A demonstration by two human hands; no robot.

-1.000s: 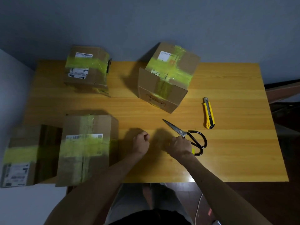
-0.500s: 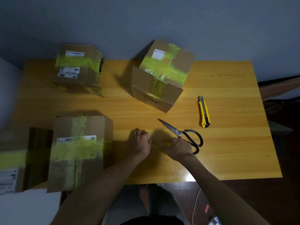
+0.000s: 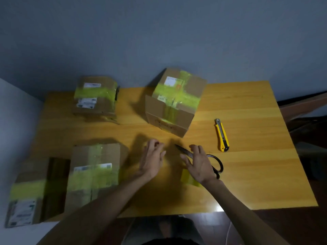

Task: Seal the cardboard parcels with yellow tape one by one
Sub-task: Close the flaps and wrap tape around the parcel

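While neither holds anything, the left hand [image 3: 152, 160] and right hand [image 3: 200, 164] hover apart over the near middle of the bench [image 3: 256, 174]. Left: palm down, fingertips loosely bent, empty. Right: fingers spread and mostly straight, directly over the scissors [image 3: 218, 166]; can't tell whether it touches them. Scissor blade pokes out far-left of the right hand, dark handles stick out on its right.

Tape [image 3: 188, 175]: a flat yellow patch on the bench just under the right wrist. Roll or loose strip, can't tell; partly hidden.

Yellow knife [image 3: 222, 135] lies right of the scissors, apart from both hands.

Four parcels are in view, all already banded in yellow:
- near parcel [image 3: 95, 171], just left of the left hand: wide yellow band across the top over a white label, paler strip running lengthwise.
- corner parcel [image 3: 28, 190], near-left, at the bench edge: one yellow band, label below it, a dark side facing right.
- far-left parcel [image 3: 95, 96]: yellow band round the top, white labels.
- far parcel [image 3: 175, 101], far middle, turned at an angle: crossed yellow bands over the top, one running down the front face.

Progress, as a judgement: sealing looks finished or almost finished, since no untaped parcel shows. What might be left is a second strip on the single-band parcels. Blur hides the seams, so closure can't be confirmed.
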